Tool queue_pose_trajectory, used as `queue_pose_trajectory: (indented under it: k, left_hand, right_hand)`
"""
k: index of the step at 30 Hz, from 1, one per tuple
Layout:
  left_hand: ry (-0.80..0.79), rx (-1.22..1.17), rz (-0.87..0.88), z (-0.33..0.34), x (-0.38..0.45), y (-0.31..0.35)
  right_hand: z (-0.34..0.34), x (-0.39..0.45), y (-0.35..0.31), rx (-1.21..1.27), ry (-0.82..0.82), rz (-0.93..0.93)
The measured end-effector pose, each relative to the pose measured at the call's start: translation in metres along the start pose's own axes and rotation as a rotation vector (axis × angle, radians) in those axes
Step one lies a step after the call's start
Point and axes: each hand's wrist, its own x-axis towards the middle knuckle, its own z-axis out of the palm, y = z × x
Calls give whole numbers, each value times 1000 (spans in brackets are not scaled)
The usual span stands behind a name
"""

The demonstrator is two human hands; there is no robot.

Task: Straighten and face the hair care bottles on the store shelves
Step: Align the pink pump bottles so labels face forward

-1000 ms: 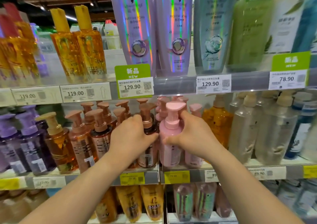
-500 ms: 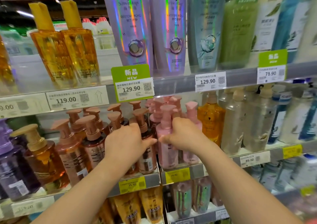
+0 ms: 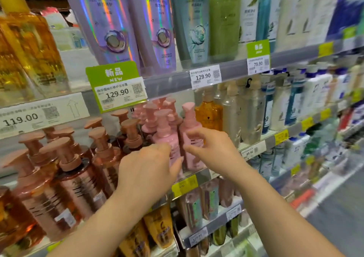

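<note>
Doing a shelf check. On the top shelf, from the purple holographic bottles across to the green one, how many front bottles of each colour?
Purple holographic bottles: 2
Grey-teal bottle: 1
Green bottle: 1
Total: 4

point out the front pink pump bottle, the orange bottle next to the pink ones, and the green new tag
front pink pump bottle [image 3: 165, 136]: head view, shoulder below the pump
orange bottle [image 3: 209, 115]: head view, upper body
green new tag [image 3: 113, 73]: head view, green top panel

Shelving: tiered grey metal store shelves [image 3: 232, 70] with price-tag rails (running off rightward)
Floor: grey aisle floor [image 3: 338, 217], blurred
Light: dim overhead
</note>
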Motion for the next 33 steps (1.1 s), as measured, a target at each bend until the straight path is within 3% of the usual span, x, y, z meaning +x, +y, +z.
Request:
queue_pose_trajectory:
  k: [8,18,26,30,33]
  left_hand:
    - [-45,-181,98,11,24,72]
    - [38,-92,52,34,97,168]
    - [-57,-127,-86,44,153,230]
    - [-91,-221,-161,41,173,236]
    - [-83,-247,-187,35,182,238]
  right_hand:
    - [-52,-28,56,35,26,145]
    - [-144,7,146,138,34,171]
    - [-220,88,214,-53,129,56]
    - [-228,136,224,-340,22,50]
    - [-229,158,226,-423,-68,33]
